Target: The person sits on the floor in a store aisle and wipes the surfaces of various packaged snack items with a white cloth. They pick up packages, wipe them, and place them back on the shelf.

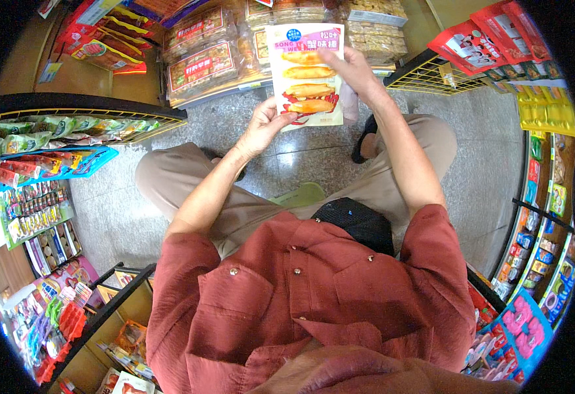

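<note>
Between my two hands is a flat white and pink snack packet (308, 74), printed with pictures of golden sticks and a red crab. My left hand (267, 120) pinches its lower left corner, thumb on the front. At the upper right edge, my right hand (354, 69) grips the packet, with fingers lying across the printed face. Part of a pale pinkish item (349, 103) shows behind the packet's right side; what it is cannot be made out. Just beyond the packet, clear-wrapped pastry packages (201, 66) are stacked on a low shelf.
Racks of packaged snacks flank me: green bags (51, 133) in a wire rack to the left, red pouches (484, 42) by a yellow wire basket (435, 76) to the right. Curved shelves (529, 226) stand farther right. A green stool (300, 194) shows between my legs on the tiled floor (297, 152).
</note>
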Action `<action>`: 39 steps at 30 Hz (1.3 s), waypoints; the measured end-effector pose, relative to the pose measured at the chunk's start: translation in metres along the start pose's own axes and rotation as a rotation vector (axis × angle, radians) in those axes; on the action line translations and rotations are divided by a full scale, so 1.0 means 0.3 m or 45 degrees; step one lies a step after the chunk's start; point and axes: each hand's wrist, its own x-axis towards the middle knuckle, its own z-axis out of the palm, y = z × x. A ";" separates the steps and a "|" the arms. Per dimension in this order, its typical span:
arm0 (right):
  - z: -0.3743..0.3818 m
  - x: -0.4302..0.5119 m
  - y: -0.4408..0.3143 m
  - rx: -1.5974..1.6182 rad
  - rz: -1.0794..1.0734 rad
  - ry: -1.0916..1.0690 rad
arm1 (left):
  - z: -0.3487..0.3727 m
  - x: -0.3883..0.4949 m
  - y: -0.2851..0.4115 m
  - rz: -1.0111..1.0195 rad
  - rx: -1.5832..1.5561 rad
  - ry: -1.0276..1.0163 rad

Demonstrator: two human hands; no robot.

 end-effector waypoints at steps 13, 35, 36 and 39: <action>0.104 -0.079 -0.055 -0.273 -0.202 -0.324 | -0.023 0.107 0.163 0.045 -0.199 0.301; 0.055 -0.078 -0.066 0.068 -0.340 0.127 | -0.472 0.064 1.218 0.679 0.412 0.918; 0.058 -0.073 -0.060 0.052 -0.329 0.128 | -0.516 0.075 1.294 0.720 0.405 0.948; 0.063 -0.062 -0.049 0.023 -0.233 0.081 | -0.617 0.110 1.472 0.895 0.424 0.976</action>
